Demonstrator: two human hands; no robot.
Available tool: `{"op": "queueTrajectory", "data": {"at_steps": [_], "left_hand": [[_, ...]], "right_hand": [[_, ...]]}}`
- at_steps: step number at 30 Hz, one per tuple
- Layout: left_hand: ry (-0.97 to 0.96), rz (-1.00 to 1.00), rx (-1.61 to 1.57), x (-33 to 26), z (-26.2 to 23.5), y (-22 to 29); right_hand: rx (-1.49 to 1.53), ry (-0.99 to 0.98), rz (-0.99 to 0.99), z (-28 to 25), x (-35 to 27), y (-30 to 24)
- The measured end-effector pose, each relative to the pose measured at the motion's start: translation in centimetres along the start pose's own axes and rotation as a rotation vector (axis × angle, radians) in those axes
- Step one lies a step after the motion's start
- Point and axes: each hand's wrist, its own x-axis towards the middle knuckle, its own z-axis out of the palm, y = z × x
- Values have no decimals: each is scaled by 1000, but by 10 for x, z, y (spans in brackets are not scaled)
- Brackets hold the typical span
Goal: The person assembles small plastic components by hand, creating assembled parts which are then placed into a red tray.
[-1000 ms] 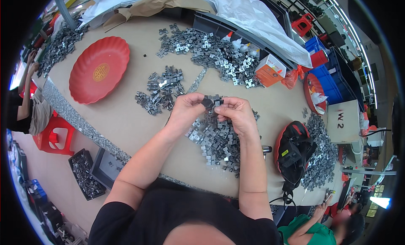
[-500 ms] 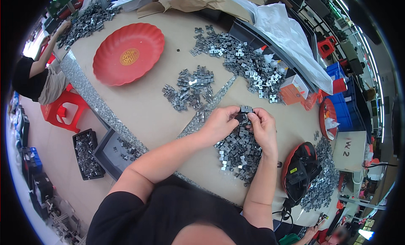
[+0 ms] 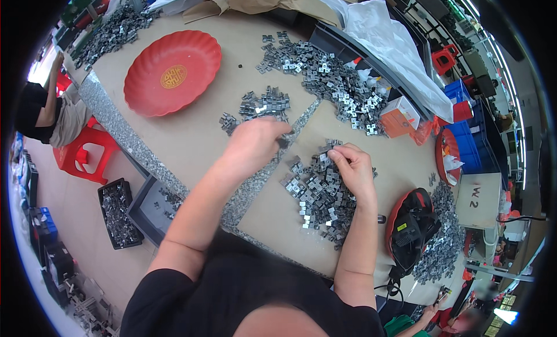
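My left hand (image 3: 255,145) is over the granite strip, at the near edge of a small pile of metal parts (image 3: 268,102). Its fingers are pinched together, and a dark bit shows below the fingertips, too smeared to name. To its right, my right hand (image 3: 355,170) holds a small metal part (image 3: 329,145) between thumb and fingers. Below that hand spreads another pile of grey, bracket-like metal parts (image 3: 319,192), some with shiny faces. My two hands are apart.
A red scalloped plate (image 3: 197,76) lies at the far left. A larger heap of metal parts (image 3: 342,87) sits by a grey tray (image 3: 371,58) and an orange-white box (image 3: 400,116). At right, a black device (image 3: 413,227) rests in a red dish. A co-worker (image 3: 43,111) sits at far left.
My left hand has parted from my right hand and moved left and a little away, toward the small pile. My right hand has stayed near its place, still pinching a part.
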Motion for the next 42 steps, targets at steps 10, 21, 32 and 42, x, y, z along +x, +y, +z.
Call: {"op": "queueTrajectory", "data": {"at_steps": [10, 21, 32, 42], "left_hand": [[-178, 39, 245, -32, 18, -16], [-171, 48, 250, -37, 23, -7], [-200, -408, -966, -5, 19, -7], [-75, -618, -1607, 40, 56, 3]], "right_hand": [[-375, -176, -55, -12, -8, -26], [-460, 200, 111, -36, 60, 43], [-906, 99, -246, -18, 81, 37], [422, 91, 131, -15, 28, 3]]}}
